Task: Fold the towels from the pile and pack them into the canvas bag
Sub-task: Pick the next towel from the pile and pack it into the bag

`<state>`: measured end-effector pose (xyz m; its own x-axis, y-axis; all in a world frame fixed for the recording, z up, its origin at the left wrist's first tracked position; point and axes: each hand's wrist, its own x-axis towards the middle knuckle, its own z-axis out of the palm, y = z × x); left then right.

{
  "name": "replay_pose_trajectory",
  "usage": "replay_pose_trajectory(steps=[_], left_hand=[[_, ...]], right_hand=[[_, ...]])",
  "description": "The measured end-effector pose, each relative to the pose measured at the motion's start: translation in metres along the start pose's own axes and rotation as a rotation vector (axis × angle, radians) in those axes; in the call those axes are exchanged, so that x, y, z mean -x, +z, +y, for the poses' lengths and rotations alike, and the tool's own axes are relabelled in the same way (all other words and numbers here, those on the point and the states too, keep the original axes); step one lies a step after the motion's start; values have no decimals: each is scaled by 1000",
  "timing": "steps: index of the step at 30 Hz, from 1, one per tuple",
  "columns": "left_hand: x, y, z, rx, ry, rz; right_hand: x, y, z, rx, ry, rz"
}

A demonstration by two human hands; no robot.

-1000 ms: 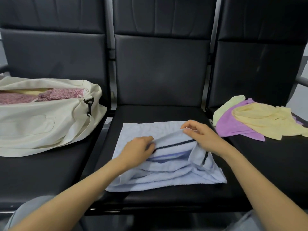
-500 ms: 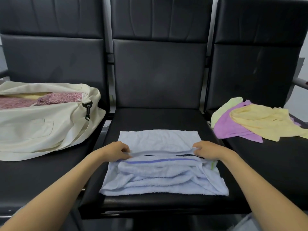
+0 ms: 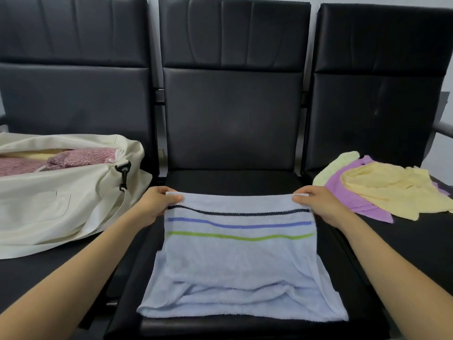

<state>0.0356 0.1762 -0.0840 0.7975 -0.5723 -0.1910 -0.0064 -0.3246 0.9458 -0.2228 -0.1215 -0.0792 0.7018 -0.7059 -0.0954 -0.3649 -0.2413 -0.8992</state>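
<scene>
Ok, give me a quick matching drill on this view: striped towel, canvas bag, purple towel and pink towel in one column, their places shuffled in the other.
Things:
1. striped towel
2. canvas bag
3. purple towel
4. pink towel

Places:
a. inside the canvas bag
b. on the left seat
c. on the middle seat, far corners pinched by the left hand and right hand
d. under a yellow towel on the right seat

Pairs: 1-c, 2-b, 3-d, 4-a

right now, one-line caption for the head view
Left hand and right hand hold a striped towel by its far corners
</scene>
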Motion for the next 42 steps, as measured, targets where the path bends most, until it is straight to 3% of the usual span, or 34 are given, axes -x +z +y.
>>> replay_pose_trajectory(steps=[6, 12, 16, 20, 28, 34, 42], left_hand=[[-29, 17, -42, -335, 4, 171], [-35, 18, -46, -409, 48, 232], [-39, 20, -45, -467, 45, 202], [-44, 12, -44, -509, -1, 19], [-21, 19, -43, -602, 54, 9], [14, 9, -45, -491, 80, 34], [73, -16, 40, -217, 351, 117]], right_hand=[[-35, 34, 38, 358, 47, 95], [-41, 47, 45, 543, -21, 226], [-46, 41, 42, 491, 1, 90], [-39, 34, 33, 323, 82, -63], [-15, 37, 29, 493, 24, -169], [32, 25, 30, 371, -7, -44], [82, -18, -49, 321, -253, 173]])
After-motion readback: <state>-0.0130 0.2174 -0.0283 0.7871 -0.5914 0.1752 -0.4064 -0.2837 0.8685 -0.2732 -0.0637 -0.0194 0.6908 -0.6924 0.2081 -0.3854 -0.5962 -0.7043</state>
